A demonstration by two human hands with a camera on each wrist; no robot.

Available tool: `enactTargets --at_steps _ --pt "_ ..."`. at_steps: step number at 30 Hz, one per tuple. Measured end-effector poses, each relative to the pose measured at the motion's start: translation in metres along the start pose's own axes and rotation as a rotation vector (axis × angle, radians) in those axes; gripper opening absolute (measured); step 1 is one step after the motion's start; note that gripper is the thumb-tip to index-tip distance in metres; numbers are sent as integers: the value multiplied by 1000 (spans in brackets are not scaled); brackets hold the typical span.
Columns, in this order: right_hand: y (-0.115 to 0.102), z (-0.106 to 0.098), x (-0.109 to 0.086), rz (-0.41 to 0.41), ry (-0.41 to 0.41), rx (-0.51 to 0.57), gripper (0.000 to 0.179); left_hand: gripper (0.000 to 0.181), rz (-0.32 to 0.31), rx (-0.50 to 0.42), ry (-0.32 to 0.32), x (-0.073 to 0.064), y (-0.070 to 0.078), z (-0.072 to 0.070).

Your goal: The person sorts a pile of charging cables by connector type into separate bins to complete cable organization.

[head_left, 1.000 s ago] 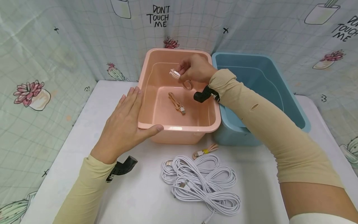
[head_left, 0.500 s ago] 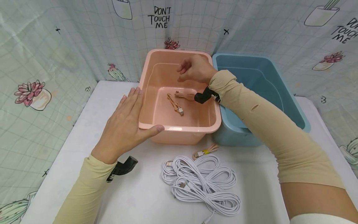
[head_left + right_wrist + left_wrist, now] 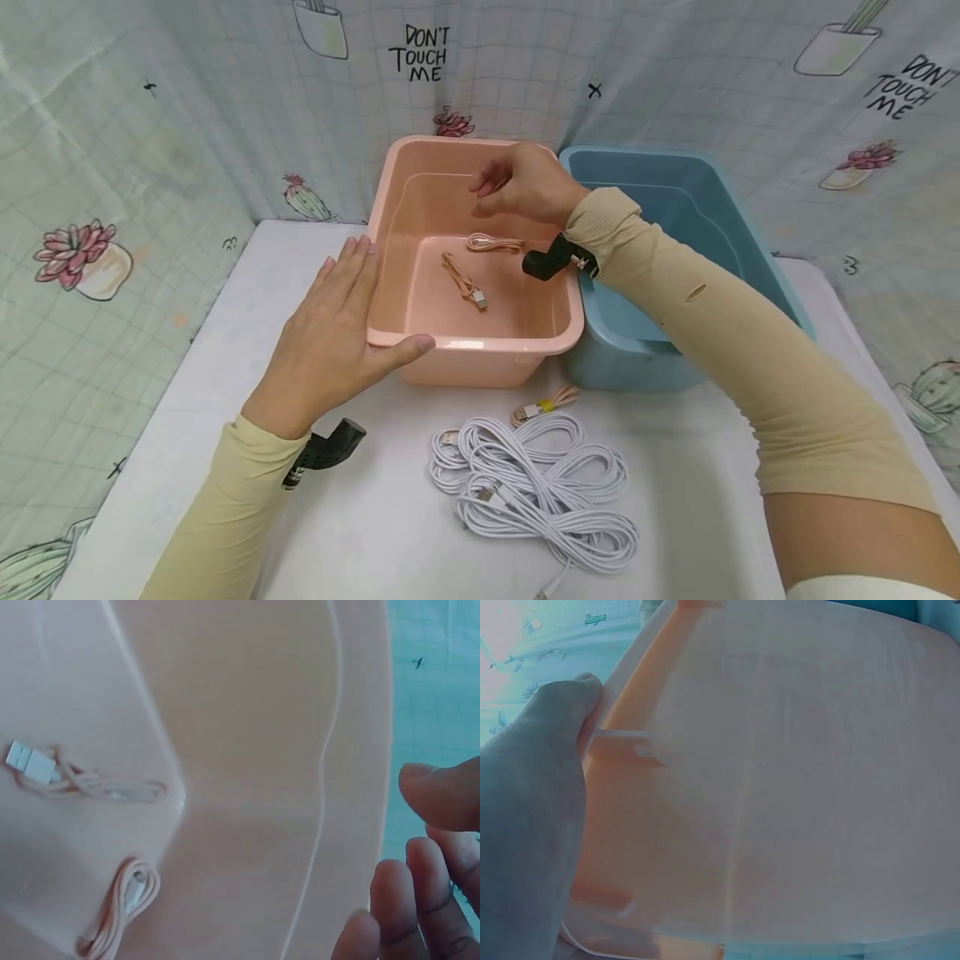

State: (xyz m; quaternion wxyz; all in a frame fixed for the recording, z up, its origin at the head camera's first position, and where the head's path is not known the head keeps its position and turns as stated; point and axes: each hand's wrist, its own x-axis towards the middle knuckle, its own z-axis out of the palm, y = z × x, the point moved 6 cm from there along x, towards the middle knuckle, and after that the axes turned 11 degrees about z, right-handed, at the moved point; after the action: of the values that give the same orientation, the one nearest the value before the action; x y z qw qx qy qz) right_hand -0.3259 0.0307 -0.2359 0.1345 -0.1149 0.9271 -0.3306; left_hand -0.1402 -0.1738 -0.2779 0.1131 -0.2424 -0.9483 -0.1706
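My right hand point(image 3: 525, 185) hovers over the back of the pink basin point(image 3: 480, 344), its fingers loosely bent with nothing between them. Below it, on the basin floor, lies a coiled pink USB cable point(image 3: 495, 242). A second coiled USB cable point(image 3: 463, 282) sits nearer the front left; both cables also show in the right wrist view. My left hand point(image 3: 326, 342) rests on the basin's front left corner with fingers straight along the outer side and thumb over the front rim. In the left wrist view that hand point(image 3: 540, 780) touches the basin rim.
A blue basin point(image 3: 630, 367) stands against the pink one on the right. In front lie several bundled white cables point(image 3: 540, 492) and a pink USB cable with a yellow tie point(image 3: 546, 406). A printed cloth point(image 3: 510, 75) hangs behind.
My right hand has let go of the coiled pink cable, which dropped onto the basin floor. Both hands stay nearly where they were; the view has shifted slightly.
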Motion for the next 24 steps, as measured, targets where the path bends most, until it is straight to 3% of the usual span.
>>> enactTargets --at_steps 9,24 --pt "-17 2 -24 -98 -37 49 27 115 -1 1 10 1 -1 0" --pt "-41 8 -82 -264 -127 171 22 113 -2 -22 -11 0 1 -1"
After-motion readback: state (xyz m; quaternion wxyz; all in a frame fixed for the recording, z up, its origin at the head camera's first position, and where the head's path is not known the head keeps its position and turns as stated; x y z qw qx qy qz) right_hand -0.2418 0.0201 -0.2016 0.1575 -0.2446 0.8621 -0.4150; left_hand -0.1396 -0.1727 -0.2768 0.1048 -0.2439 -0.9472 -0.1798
